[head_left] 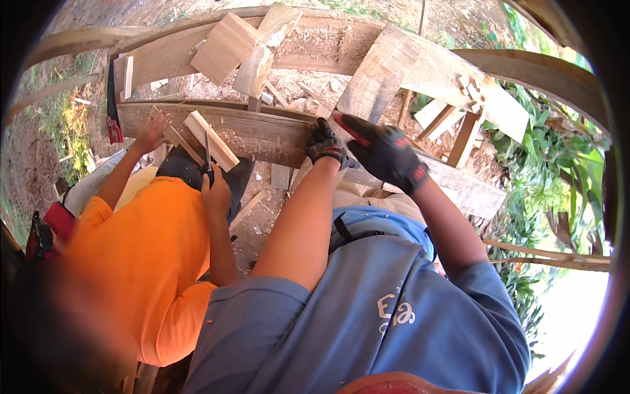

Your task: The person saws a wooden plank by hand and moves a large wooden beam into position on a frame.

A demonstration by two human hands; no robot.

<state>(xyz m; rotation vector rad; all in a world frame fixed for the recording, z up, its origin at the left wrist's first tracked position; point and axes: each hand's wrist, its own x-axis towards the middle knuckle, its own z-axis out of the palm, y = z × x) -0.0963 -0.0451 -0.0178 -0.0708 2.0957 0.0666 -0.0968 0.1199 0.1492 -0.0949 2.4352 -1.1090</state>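
Note:
Both of my hands wear black gloves with red marks. My left hand [324, 142] is curled closed at the edge of a long wooden beam [256, 134]; what its fingers hold, if anything, is hidden. Just to its right, my right hand [387, 154] is stretched out with its fingers extended toward the upper left. No object shows in it. Beyond my right hand, a wide board [377, 75] rests slanted across the beams, its near end close to my fingertips.
At my left a person in an orange shirt [147, 243] holds a thin blade [208, 150] by a wood strip [213, 141]. A red-handled saw [114, 125] hangs at the beam's left end. Boards [225, 49] and small wood blocks [471, 92] lie on the far beam and right board.

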